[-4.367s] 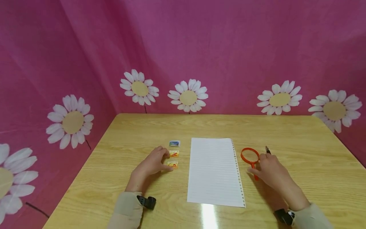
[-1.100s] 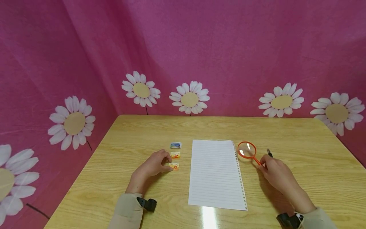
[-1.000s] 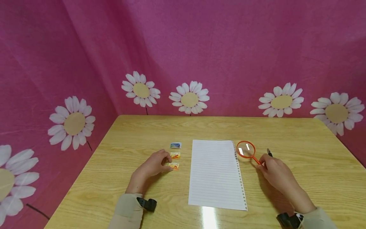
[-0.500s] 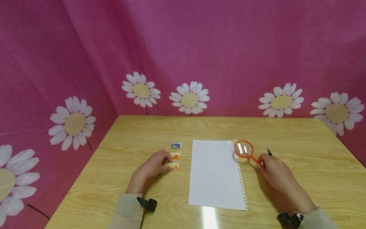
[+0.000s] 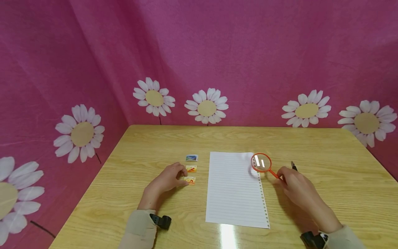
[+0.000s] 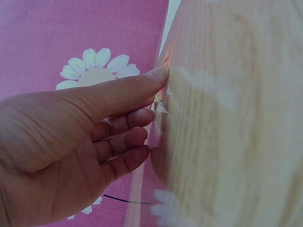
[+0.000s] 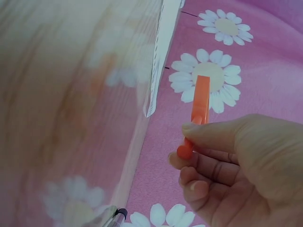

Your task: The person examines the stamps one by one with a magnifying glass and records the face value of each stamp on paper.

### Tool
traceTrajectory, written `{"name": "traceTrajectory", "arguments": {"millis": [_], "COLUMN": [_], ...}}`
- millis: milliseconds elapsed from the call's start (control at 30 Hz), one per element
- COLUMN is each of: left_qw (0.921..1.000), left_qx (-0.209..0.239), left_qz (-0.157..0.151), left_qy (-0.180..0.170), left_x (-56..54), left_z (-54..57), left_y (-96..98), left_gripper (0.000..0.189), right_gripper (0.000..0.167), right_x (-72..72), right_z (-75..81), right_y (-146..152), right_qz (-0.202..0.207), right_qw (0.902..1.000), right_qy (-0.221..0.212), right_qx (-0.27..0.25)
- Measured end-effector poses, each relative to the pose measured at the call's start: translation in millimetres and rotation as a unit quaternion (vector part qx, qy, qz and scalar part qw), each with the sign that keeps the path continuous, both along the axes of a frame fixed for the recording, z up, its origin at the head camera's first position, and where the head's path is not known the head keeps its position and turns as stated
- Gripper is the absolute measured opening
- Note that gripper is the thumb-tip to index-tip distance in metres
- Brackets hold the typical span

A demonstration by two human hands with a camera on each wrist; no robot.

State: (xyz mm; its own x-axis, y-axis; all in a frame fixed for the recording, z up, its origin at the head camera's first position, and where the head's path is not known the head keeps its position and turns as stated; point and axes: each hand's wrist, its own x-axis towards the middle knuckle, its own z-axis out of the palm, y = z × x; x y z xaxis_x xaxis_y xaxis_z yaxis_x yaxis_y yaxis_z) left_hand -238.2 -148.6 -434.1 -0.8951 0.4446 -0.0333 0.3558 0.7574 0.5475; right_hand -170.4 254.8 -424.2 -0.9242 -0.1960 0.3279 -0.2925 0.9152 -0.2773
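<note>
Right hand (image 5: pixel 298 188) pinches red magnifying glass (image 5: pixel 269 171) handle, thumb and fingers clamped on it; lens (image 5: pixel 261 162) over lined sheet (image 5: pixel 233 193)'s perforated edge, around one o'clock. Pen (image 5: pixel 294 166) just past that hand, sheet's two o'clock. Left hand (image 5: pixel 168 178), nine o'clock: fingers loosely bent, apart from thumb, beside three small picture cards (image 5: pixel 191 168), ten o'clock; thumb at nearest card (image 5: pixel 191 180).

– What to see by the left hand (image 5: pixel 169 178)?
– Three small picture cards (image 5: pixel 191 169) in a column, with fingertips (image 5: pixel 184 172) at the two nearer ones; touching or not, hard to tell.
– Held in the right hand (image 5: pixel 296 186)?
– By the handle, a red magnifying glass (image 5: pixel 263 166), with lens over the punched edge of lined paper (image 5: pixel 234 190).
– Beside that hand?
– On the wooden table (image 5: pixel 168 138), a dark pen (image 5: pixel 293 166), partly hidden.
</note>
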Motion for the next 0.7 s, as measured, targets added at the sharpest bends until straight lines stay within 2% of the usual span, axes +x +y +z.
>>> {"name": "traceTrajectory", "arguments": {"millis": [467, 700], "left_qw": [1.0, 1.0], "left_qx": [-0.002, 0.003], "left_qz": [-0.002, -0.003], "left_qy": [0.0, -0.005], "left_x": [-0.7, -0.1], "left_z": [-1.1, 0.4], "left_y": [-0.4, -0.4], "left_gripper": [0.022, 0.021], "right_gripper": [0.017, 0.018], "right_x": [3.7, 6.1], "right_z": [3.8, 4.5], "right_y": [-10, -16], "right_qz": [0.014, 0.027], "right_qw": [0.9998, 0.9991], "right_qy": [0.001, 0.027], "right_qx": [0.015, 0.015]}}
